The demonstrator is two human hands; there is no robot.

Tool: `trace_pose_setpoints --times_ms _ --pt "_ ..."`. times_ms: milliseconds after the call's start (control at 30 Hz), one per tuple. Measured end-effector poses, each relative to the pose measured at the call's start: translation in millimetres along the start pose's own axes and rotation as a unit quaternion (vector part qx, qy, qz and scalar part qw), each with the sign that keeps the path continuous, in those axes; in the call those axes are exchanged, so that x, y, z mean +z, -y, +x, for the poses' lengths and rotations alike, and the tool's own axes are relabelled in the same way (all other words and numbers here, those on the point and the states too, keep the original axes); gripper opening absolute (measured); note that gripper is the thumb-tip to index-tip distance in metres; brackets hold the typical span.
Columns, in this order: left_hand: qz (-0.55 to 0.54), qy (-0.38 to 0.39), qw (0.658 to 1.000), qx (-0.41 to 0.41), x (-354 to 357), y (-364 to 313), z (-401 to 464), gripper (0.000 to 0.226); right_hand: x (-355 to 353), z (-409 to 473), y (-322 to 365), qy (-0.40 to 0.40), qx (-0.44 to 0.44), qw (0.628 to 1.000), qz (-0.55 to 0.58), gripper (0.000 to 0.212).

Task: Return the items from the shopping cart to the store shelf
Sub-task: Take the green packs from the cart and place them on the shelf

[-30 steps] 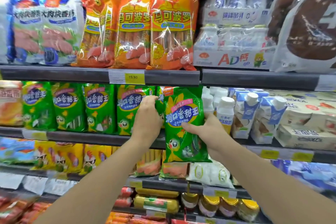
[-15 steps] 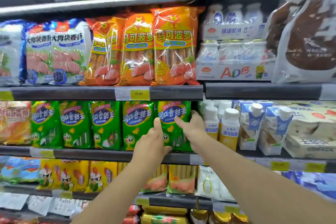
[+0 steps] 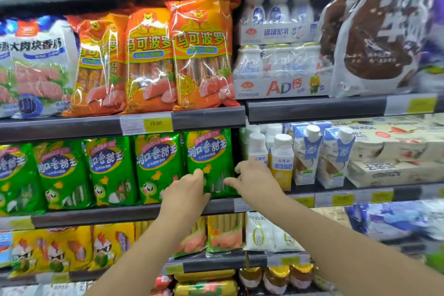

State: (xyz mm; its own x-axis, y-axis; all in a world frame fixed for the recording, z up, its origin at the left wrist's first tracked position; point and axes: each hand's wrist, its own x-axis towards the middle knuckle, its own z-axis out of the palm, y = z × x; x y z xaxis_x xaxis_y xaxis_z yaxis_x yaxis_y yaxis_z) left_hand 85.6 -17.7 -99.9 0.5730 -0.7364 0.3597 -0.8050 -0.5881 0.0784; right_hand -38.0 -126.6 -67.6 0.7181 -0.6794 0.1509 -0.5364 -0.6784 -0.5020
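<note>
A green sausage packet (image 3: 207, 151) stands upright at the right end of a row of like green packets (image 3: 108, 170) on the middle shelf (image 3: 96, 217). My left hand (image 3: 186, 191) rests against the packet's lower left corner, fingers spread. My right hand (image 3: 252, 179) touches its lower right edge, fingers apart, beside the white bottles. Neither hand closes around the packet. The shopping cart is out of view.
White drink bottles (image 3: 281, 158) and blue-white cartons (image 3: 310, 151) stand right of the packet. Orange sausage bags (image 3: 199, 55) and milk multipacks (image 3: 276, 67) fill the shelf above. Yellow snack bags (image 3: 60, 247) and jars (image 3: 276, 276) sit on the shelves below.
My right hand pushed the green packet from in front of the shelf into the row's right end. Both hands have since slid down to its lower edge and loosened.
</note>
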Motion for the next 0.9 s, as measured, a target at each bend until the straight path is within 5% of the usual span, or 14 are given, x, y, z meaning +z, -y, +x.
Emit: trace_pose_setpoints --times_ms 167,267,467,900 --pt "-0.121 -0.08 0.984 0.106 -1.2 -23.7 -4.3 0.026 -20.0 -44.7 -83.5 -0.14 0.088 0.98 0.108 0.021" --pt "-0.232 -0.084 0.963 0.108 0.5 -53.0 2.0 0.032 -24.1 -46.3 -120.2 -0.191 0.118 0.97 0.087 0.034" --pt "-0.276 0.008 0.961 0.0 7.7 -93.1 22.1 0.072 -12.9 -27.9 -135.4 -0.147 0.086 0.983 0.072 0.056" --pt "-0.301 0.067 0.949 -0.071 15.5 -108.6 46.6 0.054 -13.2 -9.8 -138.1 -0.115 0.08 0.989 0.041 0.031"
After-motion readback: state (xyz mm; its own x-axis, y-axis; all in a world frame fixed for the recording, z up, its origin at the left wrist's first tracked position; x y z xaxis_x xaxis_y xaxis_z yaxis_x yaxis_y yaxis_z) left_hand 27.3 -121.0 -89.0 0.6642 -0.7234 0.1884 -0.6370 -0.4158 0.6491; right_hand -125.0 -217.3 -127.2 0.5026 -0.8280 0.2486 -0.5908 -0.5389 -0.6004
